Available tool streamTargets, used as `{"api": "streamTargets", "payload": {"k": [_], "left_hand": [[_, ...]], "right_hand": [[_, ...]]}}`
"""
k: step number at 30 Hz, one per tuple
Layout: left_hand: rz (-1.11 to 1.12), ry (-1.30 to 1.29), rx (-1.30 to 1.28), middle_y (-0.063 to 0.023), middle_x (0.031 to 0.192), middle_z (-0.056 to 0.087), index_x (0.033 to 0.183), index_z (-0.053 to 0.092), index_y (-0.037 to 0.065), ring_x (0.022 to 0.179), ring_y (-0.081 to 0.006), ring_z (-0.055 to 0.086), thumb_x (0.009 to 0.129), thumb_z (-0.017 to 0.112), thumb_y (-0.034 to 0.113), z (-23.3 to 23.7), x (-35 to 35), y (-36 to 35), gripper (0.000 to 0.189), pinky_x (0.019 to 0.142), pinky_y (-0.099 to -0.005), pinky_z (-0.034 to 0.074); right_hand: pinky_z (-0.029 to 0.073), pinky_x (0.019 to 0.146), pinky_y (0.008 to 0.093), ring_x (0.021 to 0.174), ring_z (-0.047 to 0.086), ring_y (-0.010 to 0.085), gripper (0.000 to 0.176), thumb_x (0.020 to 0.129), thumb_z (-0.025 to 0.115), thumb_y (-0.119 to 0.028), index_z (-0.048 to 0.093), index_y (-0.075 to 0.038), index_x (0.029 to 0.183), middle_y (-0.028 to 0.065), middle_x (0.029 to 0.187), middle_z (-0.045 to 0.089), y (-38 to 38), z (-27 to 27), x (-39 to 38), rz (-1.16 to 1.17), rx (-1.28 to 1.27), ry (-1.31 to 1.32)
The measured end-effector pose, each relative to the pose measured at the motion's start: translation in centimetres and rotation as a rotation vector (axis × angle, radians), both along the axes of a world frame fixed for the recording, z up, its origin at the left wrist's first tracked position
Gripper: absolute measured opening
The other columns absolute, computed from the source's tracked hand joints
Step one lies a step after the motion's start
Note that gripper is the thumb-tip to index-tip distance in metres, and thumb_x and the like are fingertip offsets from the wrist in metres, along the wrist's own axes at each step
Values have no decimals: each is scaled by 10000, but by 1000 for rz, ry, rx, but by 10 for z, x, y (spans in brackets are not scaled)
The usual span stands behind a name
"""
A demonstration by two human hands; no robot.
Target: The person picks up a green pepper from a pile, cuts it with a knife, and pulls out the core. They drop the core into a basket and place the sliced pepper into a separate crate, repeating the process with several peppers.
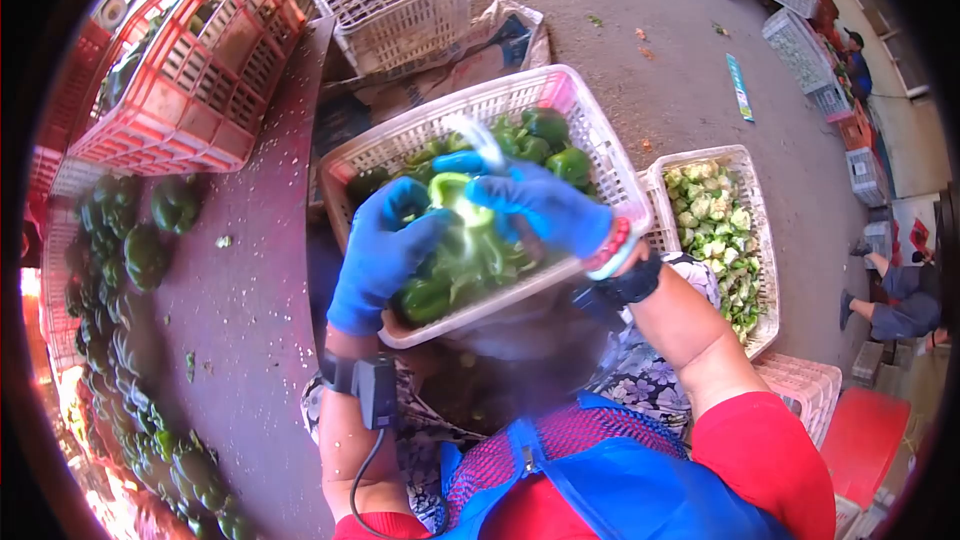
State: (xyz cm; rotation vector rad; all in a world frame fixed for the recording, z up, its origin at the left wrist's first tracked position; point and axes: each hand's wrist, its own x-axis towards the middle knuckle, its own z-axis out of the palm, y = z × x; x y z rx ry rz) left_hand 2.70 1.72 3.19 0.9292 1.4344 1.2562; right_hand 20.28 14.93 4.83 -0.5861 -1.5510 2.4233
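A green bell pepper [458,192], opened so its pale inside shows, is between my two blue-gloved hands above a white plastic crate [440,325]. My left hand [385,245] is closed around the pepper's left side. On the other side, my right hand [545,208] has its fingers curled at the pepper. A whitish curved streak [478,140], smeared by motion, rises by the right fingers; I cannot make out what it is. Below, the crate holds several green bell peppers [545,127], some of them partly hidden by my hands.
To the right, a second white crate [765,285] holds pale green pepper cores [712,215]. Whole peppers [145,255] lie along the left of a dark red surface [240,340]. A red crate [190,70] stands upper left, a white one [395,25] behind. People [900,305] are far right.
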Motion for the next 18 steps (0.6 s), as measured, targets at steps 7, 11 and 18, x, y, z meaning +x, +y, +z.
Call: {"api": "streamTargets", "payload": {"k": [7,11,18], "left_hand": [[82,700,133,-132,899,608,967,650,34,820,-285,621,764,692,31,-29,17,5,208,739,-367,506],[228,1149,254,-133,846,574,840,580,43,730,-320,554,778,719,57,-23,37,10,153,680,-406,471],[492,-378,135,0,787,541,922,612,62,733,-88,561,898,653,28,-15,-11,-2,59,659,-238,496]], "right_hand": [[401,424,241,486,489,77,427,924,626,-528,586,-122,1046,7,745,558,-21,-39,-15,-53,-33,-234],[403,435,276,507,511,104,411,917,636,-499,611,-103,1025,7,714,556,-21,-49,-15,-165,27,-231],[527,873,398,987,686,315,620,811,734,-470,623,-62,1264,219,1072,697,62,-11,37,-117,1126,-605]]}}
